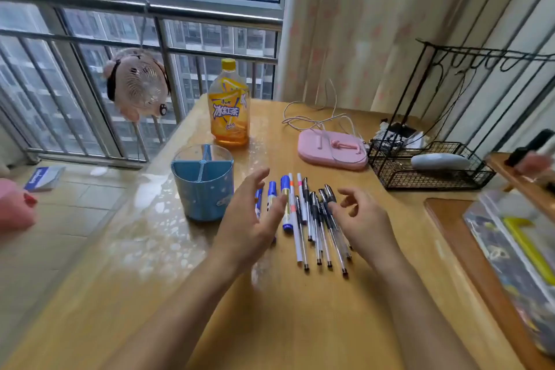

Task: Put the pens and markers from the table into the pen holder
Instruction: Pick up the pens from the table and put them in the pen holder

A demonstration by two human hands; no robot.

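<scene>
The near part of the worktop [300, 318] is bare wood, crossed only by the two forearms. The row of pens and markers [312, 219] lies mid-worktop, with the left hand [252, 219] over its left edge and the right hand [360, 219] on its right edge, fingers spread and holding nothing. Just left of the row stands the pen holder [203, 183], its top open from above, divided into compartments. The bottle [228, 105] stands just beyond it, crowding the far side. The pink stand [332, 151] and wire basket [429, 167] block the far right; a bare strip separates them from the pens.
</scene>
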